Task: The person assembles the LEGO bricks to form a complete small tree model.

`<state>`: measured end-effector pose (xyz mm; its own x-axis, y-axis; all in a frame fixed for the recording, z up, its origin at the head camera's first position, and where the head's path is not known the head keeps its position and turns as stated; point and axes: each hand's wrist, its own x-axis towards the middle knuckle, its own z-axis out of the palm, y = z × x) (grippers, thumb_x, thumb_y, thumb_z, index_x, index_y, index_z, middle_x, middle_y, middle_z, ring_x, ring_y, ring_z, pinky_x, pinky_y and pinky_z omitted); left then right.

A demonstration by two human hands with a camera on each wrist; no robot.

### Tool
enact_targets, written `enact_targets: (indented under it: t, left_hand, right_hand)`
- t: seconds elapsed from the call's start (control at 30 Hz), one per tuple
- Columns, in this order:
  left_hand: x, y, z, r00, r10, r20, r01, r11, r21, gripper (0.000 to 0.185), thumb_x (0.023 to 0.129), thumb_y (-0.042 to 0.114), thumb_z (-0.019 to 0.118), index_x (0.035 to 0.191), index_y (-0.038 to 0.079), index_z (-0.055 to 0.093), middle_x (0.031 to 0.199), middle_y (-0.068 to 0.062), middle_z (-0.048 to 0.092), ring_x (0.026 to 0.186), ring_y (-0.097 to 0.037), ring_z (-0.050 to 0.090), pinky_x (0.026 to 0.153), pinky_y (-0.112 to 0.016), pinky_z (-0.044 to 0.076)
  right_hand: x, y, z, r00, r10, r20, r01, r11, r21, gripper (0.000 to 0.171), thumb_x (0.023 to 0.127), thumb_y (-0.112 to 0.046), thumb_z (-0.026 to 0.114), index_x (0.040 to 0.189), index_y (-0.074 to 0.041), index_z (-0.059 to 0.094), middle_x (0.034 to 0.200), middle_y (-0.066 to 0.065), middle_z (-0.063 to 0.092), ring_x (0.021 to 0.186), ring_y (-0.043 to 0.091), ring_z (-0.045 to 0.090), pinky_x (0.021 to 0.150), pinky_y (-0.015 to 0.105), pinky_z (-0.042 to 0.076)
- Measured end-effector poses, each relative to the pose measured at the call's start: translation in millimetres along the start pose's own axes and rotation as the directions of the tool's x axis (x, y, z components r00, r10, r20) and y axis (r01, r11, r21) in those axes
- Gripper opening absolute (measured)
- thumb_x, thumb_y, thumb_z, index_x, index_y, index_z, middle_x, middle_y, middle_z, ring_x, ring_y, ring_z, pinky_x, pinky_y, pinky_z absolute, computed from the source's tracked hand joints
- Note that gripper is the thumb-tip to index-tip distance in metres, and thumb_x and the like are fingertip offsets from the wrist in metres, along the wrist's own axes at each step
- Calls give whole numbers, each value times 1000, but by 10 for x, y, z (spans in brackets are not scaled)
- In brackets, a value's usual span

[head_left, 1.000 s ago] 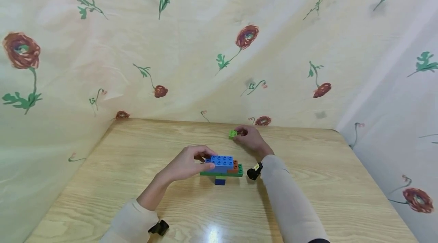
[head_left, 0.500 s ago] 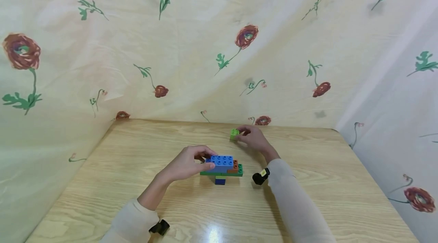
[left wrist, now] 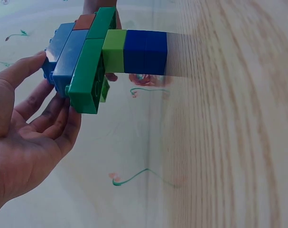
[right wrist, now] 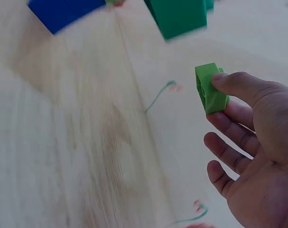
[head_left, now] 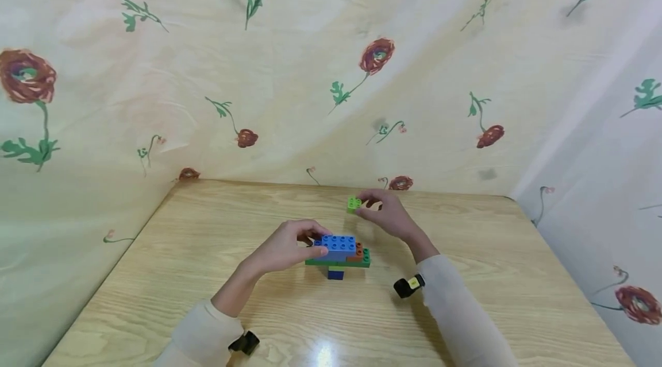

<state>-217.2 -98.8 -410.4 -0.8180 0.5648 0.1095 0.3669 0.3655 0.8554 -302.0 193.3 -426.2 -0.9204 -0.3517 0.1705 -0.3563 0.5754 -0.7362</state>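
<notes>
A toy-brick build stands on the table, with a narrow column of dark blue bricks (left wrist: pixel 144 52) at its foot and a light green brick (left wrist: pixel 114 51) above. Wider layers rest on top: long green bricks (left wrist: pixel 88 71), an orange-brown brick (head_left: pixel 358 251) and blue bricks (head_left: pixel 338 246). My left hand (head_left: pixel 289 246) grips the build's left end, thumb on the upper blue brick and fingers on its far side. Behind the build, my right hand (head_left: pixel 387 215) pinches a small light green brick (right wrist: pixel 212 89) between thumb and fingers, its hollow underside partly showing in the right wrist view.
The wooden table (head_left: pixel 248 206) reaches back to a flower-printed cloth (head_left: pixel 289 68), which also hangs along both sides. Black wrist cameras (head_left: pixel 408 285) sit at both sleeves, the right one close to the build's right side.
My right wrist and forearm have swung right and lower, while the light green brick stays pinched in nearly the same spot behind the build. My left hand keeps its grip on the build.
</notes>
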Motion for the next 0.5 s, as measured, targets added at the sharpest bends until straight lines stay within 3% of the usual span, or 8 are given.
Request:
enact_targets:
  t: [0.2, 0.3, 0.5]
  left_hand:
    - [82, -34, 33, 1000, -4, -15, 4, 1000, 11, 32, 97, 31, 73, 127, 20, 71, 121, 3, 72, 108, -14, 66, 97, -34, 53]
    - [120, -67, 45, 1000, -5, -26, 6, 1000, 18, 32, 97, 31, 74, 127, 20, 71, 121, 3, 72, 109, -14, 65, 98, -36, 52]
    - [197, -122, 74, 999, -1, -50, 2, 1000, 27, 31, 97, 31, 73, 126, 20, 71, 121, 3, 72, 108, -15, 65, 99, -39, 51]
  right_hand:
    - [-146, -113, -35, 995, -95, 1, 95, 995, -14, 33, 95, -29, 76, 124, -15, 71, 119, 4, 72, 107, 23, 62, 82, 32, 48]
    - [-194, -174, -48, 992, -128, -7, 128, 992, -12, 31, 94, -28, 77, 122, -16, 71, 118, 2, 72, 107, 28, 62, 82, 32, 47]
    - [-282, -294, -84, 983, -181, -21, 181, 983, -2, 29, 94, -25, 77, 122, -21, 71, 120, -3, 70, 104, 20, 60, 83, 35, 47]
